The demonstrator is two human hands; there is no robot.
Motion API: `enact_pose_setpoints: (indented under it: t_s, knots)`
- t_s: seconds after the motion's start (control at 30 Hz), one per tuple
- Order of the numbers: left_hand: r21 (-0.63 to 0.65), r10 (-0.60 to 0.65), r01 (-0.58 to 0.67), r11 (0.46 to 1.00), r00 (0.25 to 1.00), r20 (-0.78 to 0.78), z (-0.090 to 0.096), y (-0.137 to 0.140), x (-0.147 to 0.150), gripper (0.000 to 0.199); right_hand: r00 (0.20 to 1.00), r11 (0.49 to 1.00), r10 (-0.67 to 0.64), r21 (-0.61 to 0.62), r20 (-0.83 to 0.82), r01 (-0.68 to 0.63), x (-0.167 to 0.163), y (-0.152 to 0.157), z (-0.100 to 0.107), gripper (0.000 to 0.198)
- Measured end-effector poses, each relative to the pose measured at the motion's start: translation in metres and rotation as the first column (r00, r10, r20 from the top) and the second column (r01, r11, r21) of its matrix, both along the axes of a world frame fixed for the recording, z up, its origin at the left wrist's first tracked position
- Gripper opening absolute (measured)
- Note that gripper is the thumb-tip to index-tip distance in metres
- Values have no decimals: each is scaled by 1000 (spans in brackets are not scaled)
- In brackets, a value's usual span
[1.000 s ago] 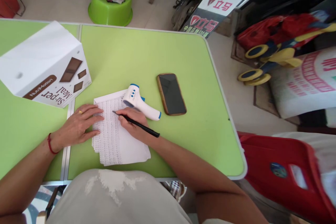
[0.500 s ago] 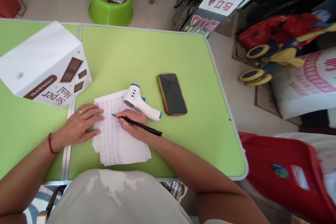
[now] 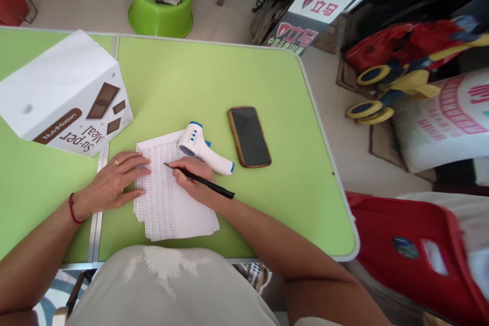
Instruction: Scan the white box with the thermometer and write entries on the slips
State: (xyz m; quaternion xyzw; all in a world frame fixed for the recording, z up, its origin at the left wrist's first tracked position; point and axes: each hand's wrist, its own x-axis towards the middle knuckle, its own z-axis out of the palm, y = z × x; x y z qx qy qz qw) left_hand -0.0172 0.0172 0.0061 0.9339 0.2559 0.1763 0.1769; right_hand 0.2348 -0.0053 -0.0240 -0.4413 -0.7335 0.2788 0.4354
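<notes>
My right hand [image 3: 194,179] is closed around a black pen [image 3: 210,185], its tip on or just over the paper. Under it lie sheets of white paper [image 3: 194,219], the left part covered in rows of small handwriting and the right part blank. My left hand [image 3: 118,178] rests flat with fingers stretched, the fingertips on the sheets' left edge. A white and blue infrared thermometer [image 3: 208,153] lies across the top of the sheets, just beyond my right hand. To its right is a dark-screened phone [image 3: 250,137] in a brown case.
A white "Super Meal" box [image 3: 76,97] stands at the left of the green table [image 3: 198,81]. Past the far edge are a green stool [image 3: 160,15] with a fan on it and a vehicle's rear [image 3: 305,15]. A red chair [image 3: 397,229] stands at the right.
The pen tip has shifted very slightly along the writing. The whole view has drifted a few pixels; my left hand stays in place on the paper.
</notes>
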Motion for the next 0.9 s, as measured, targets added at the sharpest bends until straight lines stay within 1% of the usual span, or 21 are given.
enact_pose_setpoints:
  t_s: [0.13, 0.43, 0.67, 0.9]
  knots:
    - [3, 0, 0, 1000, 1000, -5, 0, 0, 0, 34, 1000, 1000, -12, 24, 18, 12, 0, 0, 1, 17]
    - [-4, 7, -7, 1000, 1000, -16, 1, 0, 0, 34, 1000, 999, 7, -46, -11, -7, 0, -3, 3, 19]
    - [-7, 3, -4, 1000, 1000, -9, 3, 0, 0, 34, 999, 999, -38, -21, 0, 38, 0, -1, 2, 17]
    - [-16, 4, -4, 1000, 1000, -10, 2, 0, 0, 33, 1000, 1000, -16, 20, 21, 16, 0, -1, 2, 17]
